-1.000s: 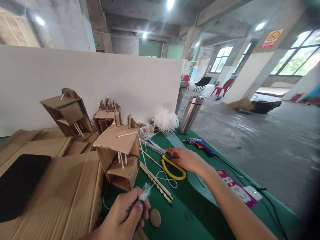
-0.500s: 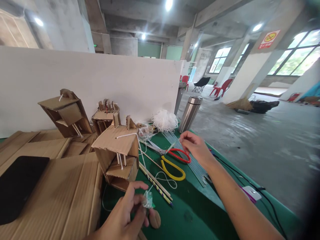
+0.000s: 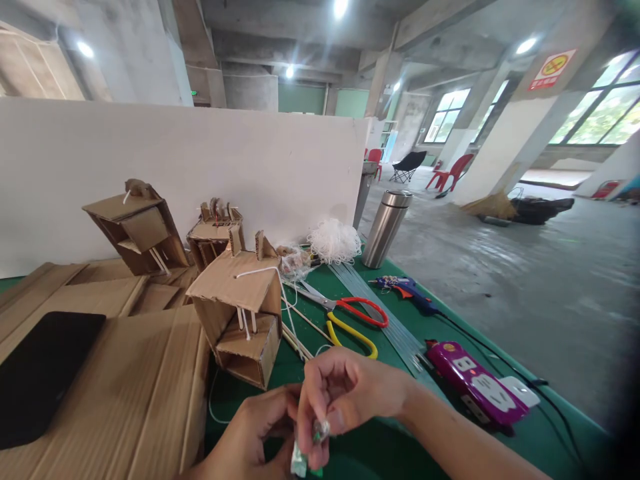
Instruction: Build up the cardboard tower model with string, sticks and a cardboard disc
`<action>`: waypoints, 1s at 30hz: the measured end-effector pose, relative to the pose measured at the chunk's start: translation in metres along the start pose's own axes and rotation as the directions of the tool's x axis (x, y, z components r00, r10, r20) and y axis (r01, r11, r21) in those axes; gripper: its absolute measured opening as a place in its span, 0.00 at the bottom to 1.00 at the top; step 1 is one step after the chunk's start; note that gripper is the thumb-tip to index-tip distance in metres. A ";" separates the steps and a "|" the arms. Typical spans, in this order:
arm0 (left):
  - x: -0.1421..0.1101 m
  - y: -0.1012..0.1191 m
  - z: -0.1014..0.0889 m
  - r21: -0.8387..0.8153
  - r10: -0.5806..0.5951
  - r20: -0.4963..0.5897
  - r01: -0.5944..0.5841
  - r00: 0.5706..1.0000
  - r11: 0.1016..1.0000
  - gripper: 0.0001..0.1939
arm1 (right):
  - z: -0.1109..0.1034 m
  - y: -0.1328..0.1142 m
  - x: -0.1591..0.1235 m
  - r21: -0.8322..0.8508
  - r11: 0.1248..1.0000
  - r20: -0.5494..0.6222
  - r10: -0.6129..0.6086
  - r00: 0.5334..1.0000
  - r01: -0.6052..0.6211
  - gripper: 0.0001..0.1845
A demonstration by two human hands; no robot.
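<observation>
Low in front of me, both hands meet at a small crinkled clear-and-green plastic packet (image 3: 299,460). My left hand (image 3: 257,427) is closed on its lower part, though the fingertips are partly hidden. The fingers of my right hand (image 3: 345,390) pinch its upper, shiny end. Just beyond stands a cardboard box model (image 3: 235,288) with a white string over its top and short white sticks inside. Scissors (image 3: 357,312) with one red and one yellow handle lie past my right hand, beside thin wooden sticks (image 3: 310,319).
To the right are a purple power strip (image 3: 475,383), a blue glue gun (image 3: 407,290), clear glue sticks (image 3: 377,313) and a steel bottle (image 3: 387,230). White string (image 3: 334,241) is heaped behind. Cardboard sheets (image 3: 145,373) and a black phone-like slab (image 3: 50,377) lie left.
My right hand has come down and left from near the scissors to the packet in my left hand. The glue gun and power strip are now uncovered. The view has shifted slightly.
</observation>
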State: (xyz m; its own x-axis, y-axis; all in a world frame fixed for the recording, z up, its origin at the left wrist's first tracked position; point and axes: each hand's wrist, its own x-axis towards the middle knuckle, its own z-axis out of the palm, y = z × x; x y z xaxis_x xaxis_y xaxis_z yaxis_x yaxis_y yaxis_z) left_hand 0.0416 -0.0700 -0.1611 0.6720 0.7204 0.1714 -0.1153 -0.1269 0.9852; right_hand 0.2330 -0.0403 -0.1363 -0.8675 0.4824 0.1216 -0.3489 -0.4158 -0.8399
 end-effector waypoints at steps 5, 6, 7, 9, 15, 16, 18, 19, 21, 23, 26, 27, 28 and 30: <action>-0.002 0.000 -0.001 -0.115 -0.049 -0.104 0.037 0.993 0.993 0.19 | -0.004 -0.004 0.000 -0.089 0.992 -0.163 -0.098 0.982 0.084 0.12; -0.003 0.000 -0.001 -0.107 -0.054 -0.124 0.041 0.991 0.993 0.19 | -0.004 -0.004 0.001 -0.114 0.990 -0.198 -0.105 0.975 0.083 0.12; -0.003 0.001 -0.002 -0.089 -0.060 -0.146 0.047 0.987 0.995 0.19 | -0.002 -0.004 0.002 -0.145 0.986 -0.233 -0.112 0.966 0.079 0.12; -0.004 0.004 -0.004 -0.057 -0.064 -0.193 0.054 0.979 0.997 0.20 | 0.001 -0.003 0.003 -0.224 0.971 -0.289 -0.146 0.946 0.082 0.11; -0.007 0.005 -0.008 -0.075 -0.025 -0.261 0.006 0.965 0.997 0.17 | 0.015 -0.002 0.006 -0.710 0.702 -0.318 -0.398 0.860 0.062 0.03; -0.008 0.003 -0.008 -0.081 -0.011 -0.256 -0.010 0.967 0.997 0.16 | 0.016 -0.002 0.006 -0.742 0.668 -0.308 -0.409 0.859 0.051 0.02; -0.007 -0.002 -0.006 -0.117 0.004 -0.286 -0.039 0.958 0.992 0.14 | 0.016 -0.002 0.005 -0.771 0.636 -0.279 -0.397 0.874 0.043 0.03; -0.007 -0.004 -0.005 -0.149 0.004 -0.312 -0.053 0.950 0.988 0.14 | 0.016 -0.001 0.005 -0.782 0.622 -0.264 -0.389 0.883 0.040 0.04; -0.007 -0.005 -0.001 -0.223 -0.025 -0.343 -0.056 0.939 0.973 0.17 | 0.014 0.000 0.005 -0.797 0.602 -0.241 -0.375 0.895 0.038 0.05; -0.006 -0.002 0.001 -0.280 -0.080 -0.322 -0.015 0.943 0.960 0.19 | 0.012 0.000 0.005 -0.803 0.595 -0.221 -0.360 0.907 0.040 0.06; -0.005 0.005 0.003 -0.313 -0.155 -0.275 0.064 0.949 0.948 0.23 | 0.014 0.001 0.006 -0.810 0.585 -0.208 -0.347 0.915 0.038 0.05; -0.005 0.007 0.003 -0.315 -0.178 -0.260 0.090 0.949 0.945 0.24 | 0.016 0.001 0.006 -0.812 0.583 -0.213 -0.342 0.915 0.029 0.05; -0.005 0.007 0.003 -0.315 -0.195 -0.242 0.113 0.950 0.942 0.26 | 0.018 0.001 0.007 -0.810 0.586 -0.222 -0.336 0.915 0.018 0.05; -0.005 0.004 0.003 -0.311 -0.210 -0.202 0.141 0.957 0.940 0.28 | 0.022 0.001 0.007 -0.804 0.595 -0.237 -0.329 0.914 0.006 0.07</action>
State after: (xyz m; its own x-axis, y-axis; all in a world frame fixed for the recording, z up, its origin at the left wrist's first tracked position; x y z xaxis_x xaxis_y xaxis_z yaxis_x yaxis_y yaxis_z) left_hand 0.0402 -0.0757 -0.1578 0.5197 0.8533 -0.0428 -0.2410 0.1945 0.9508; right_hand 0.2190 -0.0539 -0.1247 -0.5940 0.7604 0.2625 0.0721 0.3754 -0.9241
